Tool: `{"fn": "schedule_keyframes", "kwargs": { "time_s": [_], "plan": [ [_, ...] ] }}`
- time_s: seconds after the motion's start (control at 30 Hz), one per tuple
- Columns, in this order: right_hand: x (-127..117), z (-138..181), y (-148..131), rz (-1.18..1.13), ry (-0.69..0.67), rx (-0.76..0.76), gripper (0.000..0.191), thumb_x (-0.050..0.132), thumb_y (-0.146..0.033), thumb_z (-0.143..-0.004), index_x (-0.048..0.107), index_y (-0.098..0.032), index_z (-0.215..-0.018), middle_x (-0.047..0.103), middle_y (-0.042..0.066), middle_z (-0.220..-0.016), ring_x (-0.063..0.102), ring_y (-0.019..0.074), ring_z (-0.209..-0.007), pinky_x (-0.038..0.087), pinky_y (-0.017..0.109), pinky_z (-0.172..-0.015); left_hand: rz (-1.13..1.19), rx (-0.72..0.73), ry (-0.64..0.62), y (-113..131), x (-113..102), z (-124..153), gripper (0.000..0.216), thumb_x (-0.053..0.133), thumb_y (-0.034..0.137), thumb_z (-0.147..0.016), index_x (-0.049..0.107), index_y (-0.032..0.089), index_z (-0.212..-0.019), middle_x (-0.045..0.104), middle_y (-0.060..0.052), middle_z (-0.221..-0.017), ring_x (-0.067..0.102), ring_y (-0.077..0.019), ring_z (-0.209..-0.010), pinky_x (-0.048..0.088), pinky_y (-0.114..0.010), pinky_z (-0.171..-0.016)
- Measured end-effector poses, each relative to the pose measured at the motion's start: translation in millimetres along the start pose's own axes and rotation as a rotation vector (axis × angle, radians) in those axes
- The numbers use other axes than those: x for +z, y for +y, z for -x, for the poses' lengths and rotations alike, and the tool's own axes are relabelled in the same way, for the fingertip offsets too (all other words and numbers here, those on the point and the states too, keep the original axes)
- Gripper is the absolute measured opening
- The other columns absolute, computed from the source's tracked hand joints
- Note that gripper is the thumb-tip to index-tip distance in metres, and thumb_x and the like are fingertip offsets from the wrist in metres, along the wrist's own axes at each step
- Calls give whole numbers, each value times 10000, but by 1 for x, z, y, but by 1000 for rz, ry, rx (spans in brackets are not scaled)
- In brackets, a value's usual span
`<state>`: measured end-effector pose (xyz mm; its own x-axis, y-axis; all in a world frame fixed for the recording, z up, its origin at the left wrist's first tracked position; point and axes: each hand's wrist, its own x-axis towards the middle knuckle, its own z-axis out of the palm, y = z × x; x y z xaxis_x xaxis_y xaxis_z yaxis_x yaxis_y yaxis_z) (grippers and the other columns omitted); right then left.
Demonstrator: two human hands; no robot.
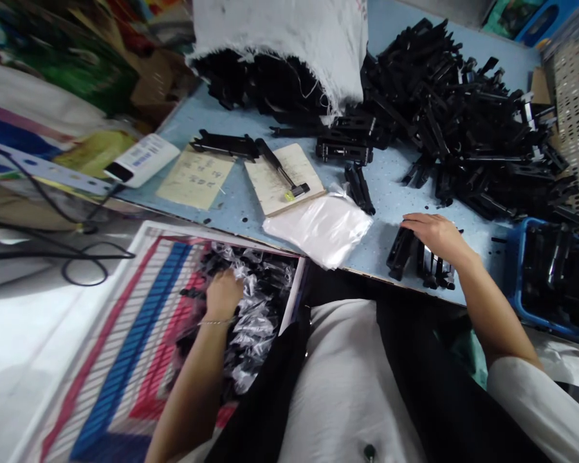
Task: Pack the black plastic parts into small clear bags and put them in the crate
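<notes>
My left hand (224,292) reaches down into a striped basket at the lower left, among black parts in clear plastic bags (253,328). Its fingers look curled, and what they hold, if anything, is hidden. On the table's front edge, my right hand (437,238) lies over a small group of black metal-and-plastic parts (400,252). Its fingertips touch the far end of the leftmost part, and the fingers close round the group; the thumb is hidden. Left of this hand lies a stack of clear plastic bags (321,228).
A large heap of black parts (463,122) covers the back right, beside a white woven sack (280,32). A hammer (284,173) rests on a board (289,164), near a handwritten note (195,177). At right stands a blue bin (516,270); the wire basket (120,347) sits below the table.
</notes>
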<state>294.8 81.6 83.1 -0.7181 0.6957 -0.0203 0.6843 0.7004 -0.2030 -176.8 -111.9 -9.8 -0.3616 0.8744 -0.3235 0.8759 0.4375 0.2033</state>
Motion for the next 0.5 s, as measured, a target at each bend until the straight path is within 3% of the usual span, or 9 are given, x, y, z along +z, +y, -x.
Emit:
{"fn": "schedule_keyframes", "kwargs": {
  "time_s": [0.03,0.1,0.2,0.27,0.37,0.5],
  "plan": [
    [-3,0,-2,-56,30,31,396,435,-143,-963,674,-247,-1260,645,73,-1346,669,239,-1116,528,408,-930,42,23,114,22,-3,-2,314,434,233,-887,625,62,-1068,670,-224,-1048,602,-350,-1118,476,-461,-963],
    [-6,0,-9,-193,85,86,374,459,-200,-966,661,-249,-1277,659,75,-1302,666,236,-1112,536,389,-926,186,203,317,77,-10,-4,267,453,283,-936,630,110,-1035,646,-193,-1105,562,-322,-1172,447,-454,-1033],
    [4,-3,-23,-405,132,162,337,529,-310,-950,672,-220,-1242,712,86,-1113,680,246,-1020,542,390,-895,329,532,316,161,-11,-5,211,540,346,-944,636,159,-959,634,-135,-1056,601,-263,-1052,496,-399,-972],
    [17,-6,-33,-556,157,243,347,577,-375,-918,687,-200,-1197,725,75,-1001,687,243,-925,550,386,-848,270,623,289,200,-7,-9,218,616,340,-906,646,134,-970,631,-164,-1100,596,-290,-1068,494,-429,-973],
    [35,-6,-47,-912,174,389,340,618,-423,-877,706,-195,-1114,731,48,-920,692,222,-820,565,364,-765,240,630,161,222,-3,-26,176,541,229,-928,671,114,-899,655,-175,-1039,620,-287,-1009,503,-427,-924],
    [44,-9,-68,-1546,203,480,265,709,-456,-819,713,-210,-916,734,29,-831,722,224,-831,584,362,-759,557,546,-12,208,-6,-52,110,593,212,-860,680,156,-821,672,-67,-887,638,-199,-857,508,-331,-819]
  ]
}}
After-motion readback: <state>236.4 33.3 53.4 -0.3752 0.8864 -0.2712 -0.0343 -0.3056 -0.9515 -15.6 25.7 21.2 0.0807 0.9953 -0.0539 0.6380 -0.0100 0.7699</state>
